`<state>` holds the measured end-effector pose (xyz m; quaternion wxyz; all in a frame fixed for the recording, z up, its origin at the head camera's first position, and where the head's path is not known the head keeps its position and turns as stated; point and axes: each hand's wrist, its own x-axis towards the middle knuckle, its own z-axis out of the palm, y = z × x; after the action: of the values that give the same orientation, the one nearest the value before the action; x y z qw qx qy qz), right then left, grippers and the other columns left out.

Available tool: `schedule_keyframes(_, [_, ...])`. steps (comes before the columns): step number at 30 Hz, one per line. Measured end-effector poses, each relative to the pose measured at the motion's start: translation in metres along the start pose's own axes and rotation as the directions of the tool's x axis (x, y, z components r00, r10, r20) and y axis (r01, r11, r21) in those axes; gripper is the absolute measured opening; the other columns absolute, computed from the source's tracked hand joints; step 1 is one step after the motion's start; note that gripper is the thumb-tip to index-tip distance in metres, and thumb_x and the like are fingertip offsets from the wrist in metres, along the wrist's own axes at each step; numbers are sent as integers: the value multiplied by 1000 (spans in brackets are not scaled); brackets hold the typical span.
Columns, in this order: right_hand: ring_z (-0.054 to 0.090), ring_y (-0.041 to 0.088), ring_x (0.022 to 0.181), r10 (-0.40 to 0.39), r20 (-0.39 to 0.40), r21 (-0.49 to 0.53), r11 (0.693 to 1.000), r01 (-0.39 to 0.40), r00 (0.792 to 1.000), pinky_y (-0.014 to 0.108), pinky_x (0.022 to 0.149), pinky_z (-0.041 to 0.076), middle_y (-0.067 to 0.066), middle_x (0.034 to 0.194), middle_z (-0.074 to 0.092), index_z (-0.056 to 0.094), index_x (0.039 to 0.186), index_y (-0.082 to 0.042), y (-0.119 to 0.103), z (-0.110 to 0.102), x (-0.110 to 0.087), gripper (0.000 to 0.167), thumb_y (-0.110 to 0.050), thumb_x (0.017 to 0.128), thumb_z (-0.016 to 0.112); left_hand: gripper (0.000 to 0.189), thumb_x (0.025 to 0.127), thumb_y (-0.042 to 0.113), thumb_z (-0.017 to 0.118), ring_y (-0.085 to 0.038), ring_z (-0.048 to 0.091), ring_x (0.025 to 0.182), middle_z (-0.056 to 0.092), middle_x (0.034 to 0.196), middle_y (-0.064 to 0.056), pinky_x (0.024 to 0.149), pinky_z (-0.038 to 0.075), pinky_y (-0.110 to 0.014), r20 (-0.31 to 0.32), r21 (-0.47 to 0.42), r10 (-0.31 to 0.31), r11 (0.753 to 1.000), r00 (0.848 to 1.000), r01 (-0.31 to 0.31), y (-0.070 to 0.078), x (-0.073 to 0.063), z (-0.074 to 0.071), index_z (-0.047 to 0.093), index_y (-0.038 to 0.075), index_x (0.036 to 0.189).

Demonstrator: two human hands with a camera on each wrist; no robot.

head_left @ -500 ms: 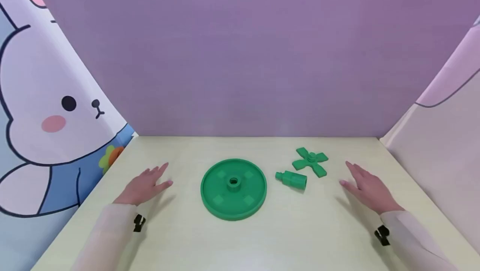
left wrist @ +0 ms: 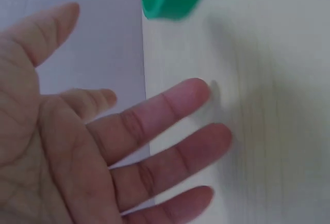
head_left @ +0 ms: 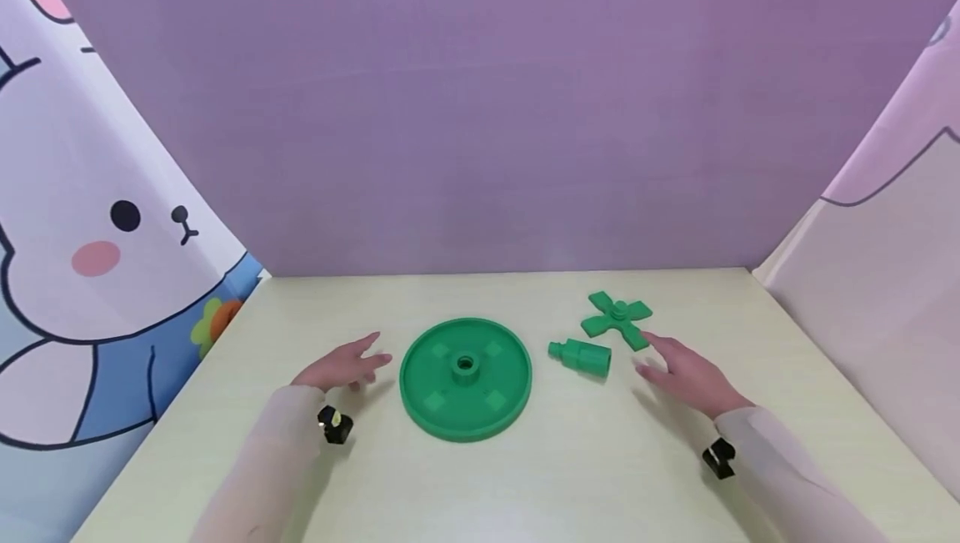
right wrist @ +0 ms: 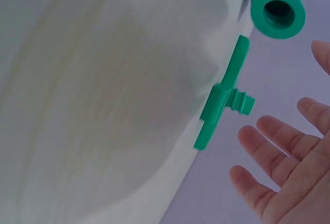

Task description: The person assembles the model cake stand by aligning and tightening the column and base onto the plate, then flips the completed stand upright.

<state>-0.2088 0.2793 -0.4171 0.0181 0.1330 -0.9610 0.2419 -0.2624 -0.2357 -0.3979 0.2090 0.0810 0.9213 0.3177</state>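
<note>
Left grip [head_left: 343, 364]: spread, empty, left of disc [head_left: 466, 379]
Right grip [head_left: 690, 372]: relaxed, empty, far right of disc
Tube [head_left: 584, 358], cross [head_left: 617, 319]: right of disc

A pale counter [head_left: 465, 497] with a faint wood-like grain spreads across the lower part of the head view, its far edge running along the foot of a plain purple backdrop [head_left: 480, 109]. On the left stands a printed panel [head_left: 30, 510] bearing a big white cartoon animal [head_left: 60, 168] with a black eye [head_left: 125, 216], a pink cheek [head_left: 96, 258] and blue clothing [head_left: 120, 393], an orange-and-green flower [head_left: 213, 324] beside the counter's edge. On the right, another panel [head_left: 885, 276] shows pink above pale grey-white, divided by a dark curving outline [head_left: 849, 204].
</note>
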Motion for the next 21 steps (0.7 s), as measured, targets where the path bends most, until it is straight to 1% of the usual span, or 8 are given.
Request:
schedule_keyframes(3, [42, 48, 123, -3, -1, 25, 1000, 3, 1000, 62, 95, 36, 30, 137, 44, 38, 143, 4, -3, 1, 4, 63, -30, 95, 59, 78, 98, 44, 51, -22, 59, 74, 67, 90, -8, 77, 45, -40, 9, -44, -22, 999, 1000, 23, 7, 2, 4, 15, 1, 152])
schedule_keyframes(5, [44, 48, 121, -3, 4, 34, 999, 2, 1000, 62, 95, 37, 31, 136, 44, 37, 143, 5, -5, 2, 6, 64, -30, 95, 60, 76, 98, 41, 52, -21, 57, 71, 66, 86, -7, 69, 44, -34, 14, -67, -34, 997, 999, 35, 11, 2, 7, 16, 3, 153])
schedule_keyframes(8, [46, 48, 119, 5, 14, 47, 999, -6, 1000, 61, 94, 38, 31, 137, 43, 37, 144, 5, -6, 4, 8, 65, -31, 95, 60, 74, 97, 37, 54, -21, 54, 66, 65, 81, -8, 62, 42, -30, 25, -99, -39, 994, 999, 41, 14, 4, 11, 17, 6, 153])
schedule_keyframes(13, [49, 48, 116, 12, 20, 120, 993, -15, 1000, 59, 91, 41, 31, 140, 41, 37, 143, 6, -9, 7, 12, 66, -29, 93, 63, 74, 96, 34, 57, -20, 51, 59, 64, 78, -8, 57, 40, -28, 52, -116, -38, 992, 998, 44, 18, 7, 14, 17, 10, 154])
schedule_keyframes(17, [50, 47, 115, -3, 10, 163, 987, 1, 1000, 58, 88, 43, 29, 139, 43, 40, 141, 6, -10, 11, 16, 64, -26, 92, 65, 76, 94, 33, 60, -19, 50, 57, 65, 78, -9, 56, 40, -28, 64, -123, -40, 991, 997, 48, 21, 9, 15, 18, 10, 154])
schedule_keyframes(21, [49, 45, 114, 1, 23, 211, 978, -6, 1000, 57, 88, 44, 27, 139, 44, 42, 140, 5, -11, 14, 18, 63, -25, 91, 66, 77, 93, 32, 61, -19, 50, 57, 65, 78, -9, 56, 42, -29, 75, -142, -47, 988, 996, 57, 23, 11, 18, 18, 9, 154])
